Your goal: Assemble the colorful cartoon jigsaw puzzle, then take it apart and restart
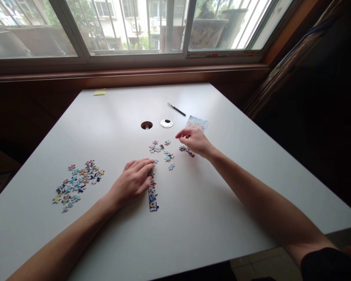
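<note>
My left hand (133,180) lies flat on the white table (193,210), fingers stretched out and touching the top of a joined strip of puzzle pieces (153,195). My right hand (194,141) hovers further back with its fingers curled in a pinch over a few joined pieces (187,150); whether it holds a piece is hidden. Between the hands lies a small scatter of loose pieces (163,151). A bigger heap of loose pieces (76,184) sits far to the left.
A small printed picture card (197,123) lies behind my right hand. A black pen (176,109), a round metal cap (166,123) and an open cable hole (146,125) sit mid-table. A yellow note pad (100,92) lies at the far edge under the window.
</note>
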### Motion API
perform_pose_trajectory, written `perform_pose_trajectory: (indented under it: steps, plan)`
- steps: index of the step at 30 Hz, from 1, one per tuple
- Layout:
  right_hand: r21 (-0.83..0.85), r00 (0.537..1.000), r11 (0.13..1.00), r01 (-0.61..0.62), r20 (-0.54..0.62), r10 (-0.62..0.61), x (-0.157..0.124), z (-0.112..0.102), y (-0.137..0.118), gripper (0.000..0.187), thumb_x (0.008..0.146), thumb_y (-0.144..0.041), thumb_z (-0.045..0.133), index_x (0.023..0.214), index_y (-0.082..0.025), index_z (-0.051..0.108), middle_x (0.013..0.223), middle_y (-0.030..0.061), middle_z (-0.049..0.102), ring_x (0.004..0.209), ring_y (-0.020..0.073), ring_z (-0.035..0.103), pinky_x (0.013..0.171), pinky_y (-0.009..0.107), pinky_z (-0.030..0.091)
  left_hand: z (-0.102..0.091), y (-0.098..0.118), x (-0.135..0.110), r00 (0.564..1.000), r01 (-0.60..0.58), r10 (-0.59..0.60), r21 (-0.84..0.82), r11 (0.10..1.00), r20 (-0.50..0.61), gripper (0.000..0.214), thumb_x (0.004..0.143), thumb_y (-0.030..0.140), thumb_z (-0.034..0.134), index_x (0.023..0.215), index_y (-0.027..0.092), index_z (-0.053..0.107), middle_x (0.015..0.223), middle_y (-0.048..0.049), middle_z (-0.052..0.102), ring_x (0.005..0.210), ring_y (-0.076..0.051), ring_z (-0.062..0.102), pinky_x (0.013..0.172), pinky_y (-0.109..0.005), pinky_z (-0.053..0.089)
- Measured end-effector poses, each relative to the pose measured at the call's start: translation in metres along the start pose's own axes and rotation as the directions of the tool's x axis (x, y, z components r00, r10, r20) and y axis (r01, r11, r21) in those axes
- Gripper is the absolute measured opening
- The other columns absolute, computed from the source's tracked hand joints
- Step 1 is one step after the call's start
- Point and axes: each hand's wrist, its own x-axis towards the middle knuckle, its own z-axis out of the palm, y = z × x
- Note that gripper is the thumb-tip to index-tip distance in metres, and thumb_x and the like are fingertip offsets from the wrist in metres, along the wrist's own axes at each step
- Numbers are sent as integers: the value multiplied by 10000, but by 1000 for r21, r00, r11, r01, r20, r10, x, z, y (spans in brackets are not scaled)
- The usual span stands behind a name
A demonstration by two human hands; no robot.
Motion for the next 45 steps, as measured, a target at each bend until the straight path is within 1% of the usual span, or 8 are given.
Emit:
perform_pose_trajectory:
  steps: [7, 11, 14, 20, 30, 34, 40, 45]
  plan:
    - [-204, 996, 976, 83, -22, -89, 4, 7, 12, 217, 825, -218, 603, 930, -223, 793, 884, 52, 725, 786, 186, 593, 781, 364, 442, 1, -1, 1, 1000, 2, -2, -17, 1000, -12, 377, 972, 225, 446, 1335, 215, 546, 1464, -81, 570, 1377, -248, 497, 1138, -426, 342]
    - [-454, 947, 838, 303, 47, -318, 3, 21, 19, 290, 939, -320, 585, 1178, -319, 750, 1159, 89, 689, 1057, 297, 543, 916, 460, 364, 1, 0, 1, 1000, 5, -5, -13, 1000, -14, 379, 971, 231, 451, 1337, 215, 549, 1459, -81, 574, 1376, -254, 496, 1135, -435, 346]
    - [-515, 940, 793, 326, 88, -329, 1, 29, 22, 314, 970, -334, 555, 1234, -324, 723, 1180, 103, 667, 1082, 316, 519, 921, 468, 342, 1, 0, 1, 1000, 1, -1, -8, 1000, -10, 372, 978, 231, 440, 1334, 210, 544, 1463, -83, 569, 1375, -249, 496, 1137, -434, 343]
    - [-513, 956, 811, 283, 81, -282, 1, 33, 24, 364, 972, -358, 556, 1310, -284, 671, 1160, 119, 652, 1080, 315, 527, 919, 457, 334, 1, 0, 1, 1000, 4, -4, -2, 1000, -10, 361, 982, 239, 439, 1327, 212, 544, 1463, -81, 568, 1377, -249, 494, 1139, -434, 341]
    - [-470, 963, 845, 255, 47, -264, 0, 28, 16, 151, 931, -309, 644, 977, -189, 723, 1010, 99, 705, 1022, 278, 584, 919, 436, 342, 0, 1, 1, 1000, 12, -12, -21, 1000, -5, 342, 968, 233, 453, 1287, 218, 577, 1445, -89, 584, 1360, -258, 509, 1133, -450, 352]
    - [-308, 907, 856, 415, 71, -414, -4, 28, 6, 136, 913, -281, 659, 974, -177, 721, 941, 77, 715, 870, 209, 616, 870, 375, 420, -1, 1, 1, 1000, 13, -13, -18, 1000, 5, 310, 972, 231, 447, 1248, 220, 587, 1452, -85, 575, 1366, -256, 501, 1132, -451, 349]
    - [-160, 776, 768, 621, 261, -574, -24, 53, -6, 80, 889, -206, 652, 946, -187, 705, 916, 69, 695, 842, 187, 600, 826, 327, 456, -2, 2, 2, 1000, 15, -15, -9, 1000, 4, 315, 968, 227, 446, 1247, 223, 592, 1457, -74, 572, 1372, -258, 495, 1134, -447, 351]
    - [-163, 768, 761, 628, 286, -573, -29, 57, -8, 25, 858, -196, 671, 865, -179, 687, 870, 63, 661, 822, 183, 563, 808, 320, 443, -3, 4, 2, 1000, 15, -15, -17, 1000, -2, 307, 971, 237, 446, 1240, 219, 594, 1446, -76, 582, 1368, -255, 501, 1133, -441, 353]
